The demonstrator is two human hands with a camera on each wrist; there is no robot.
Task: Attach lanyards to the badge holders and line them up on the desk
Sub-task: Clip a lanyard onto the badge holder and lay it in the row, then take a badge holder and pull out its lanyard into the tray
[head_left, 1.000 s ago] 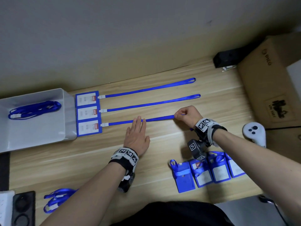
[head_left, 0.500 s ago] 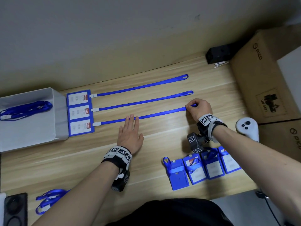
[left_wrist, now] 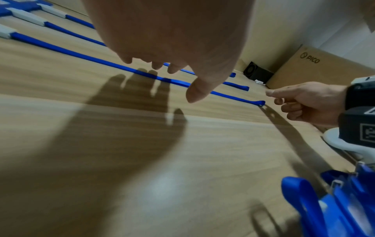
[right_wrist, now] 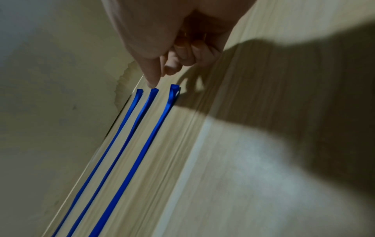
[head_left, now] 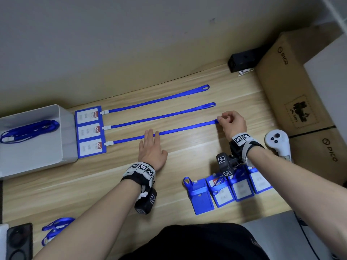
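Note:
Three blue badge holders lie stacked at the left, the nearest one (head_left: pixel 91 147) beside the tray. Each has a blue lanyard stretched to the right. My left hand (head_left: pixel 152 149) is flat with straight fingers over the middle of the nearest lanyard (head_left: pixel 187 127). The left wrist view shows this hand (left_wrist: pixel 172 40) hovering just above the strap (left_wrist: pixel 61 48). My right hand (head_left: pixel 232 122) sits at that lanyard's far loop end, fingers curled. Both wrist views show the loop end (right_wrist: pixel 174 89) lying free on the desk, a small gap from the right hand (left_wrist: pixel 304 102).
A grey tray (head_left: pixel 63 132) at the left holds loose lanyards (head_left: pixel 28 131). More lanyards (head_left: pixel 56 226) lie at the front left. Several badge holders (head_left: pixel 225 188) line the front right under my right wrist. A white controller (head_left: pixel 277 143) and cardboard boxes (head_left: pixel 293 91) stand at the right.
My right hand slid right along the nearest lanyard to its loop end, pulling it straight, and now no longer holds it. My left hand stayed over the strap's middle.

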